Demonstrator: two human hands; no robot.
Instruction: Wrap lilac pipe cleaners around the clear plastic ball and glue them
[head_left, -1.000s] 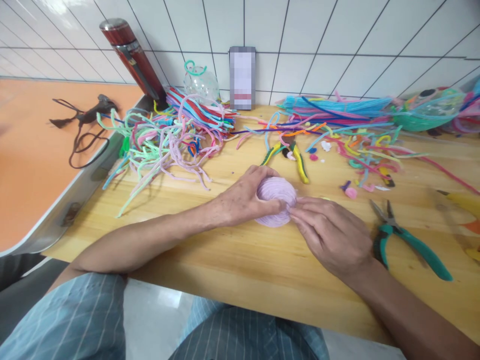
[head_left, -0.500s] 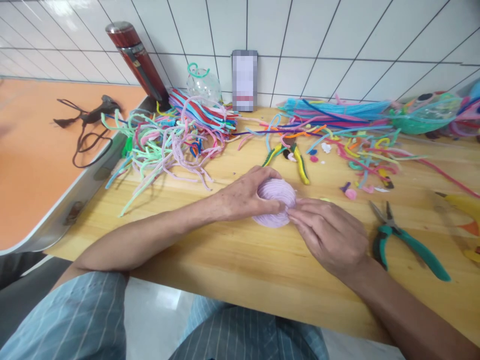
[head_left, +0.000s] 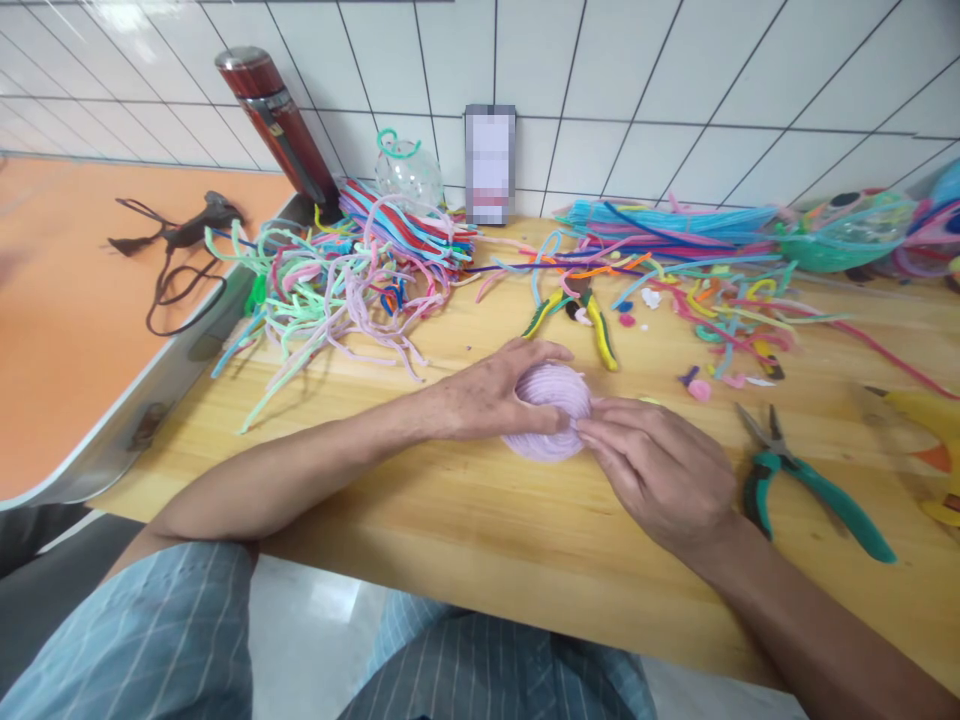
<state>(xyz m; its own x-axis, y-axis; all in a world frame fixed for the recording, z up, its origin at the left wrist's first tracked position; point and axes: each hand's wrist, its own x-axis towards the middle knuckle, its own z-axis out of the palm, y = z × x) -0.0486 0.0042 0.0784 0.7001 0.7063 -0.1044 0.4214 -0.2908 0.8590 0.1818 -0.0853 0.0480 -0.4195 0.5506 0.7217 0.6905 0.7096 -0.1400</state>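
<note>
A round coil of lilac pipe cleaner (head_left: 551,385), wound in tight rings, is held just over the wooden table. My left hand (head_left: 499,392) grips it from the left, with the thumb pressed on its face and the fingers around the far rim. At the coil's right edge, my right hand (head_left: 664,465) pinches the lilac strand between thumb and fingertips. What lies inside that pinch is mostly hidden. Teal-handled pliers (head_left: 787,465) lie right of my right hand. Beyond the coil rest yellow-handled pliers (head_left: 574,305), partly under pipe cleaners.
Loose pale pipe cleaners (head_left: 337,290) spread at the left, near a red thermos (head_left: 277,130). A phone (head_left: 490,165) leans on the tiled wall. Blue pipe cleaners (head_left: 675,220) and scraps lie at the back right. A yellow glue gun (head_left: 919,410) is at the right edge.
Almost nothing differs. The fingers of my left hand have lifted and straightened slightly at the coil's far rim; my right hand keeps its pinch in the same place.
</note>
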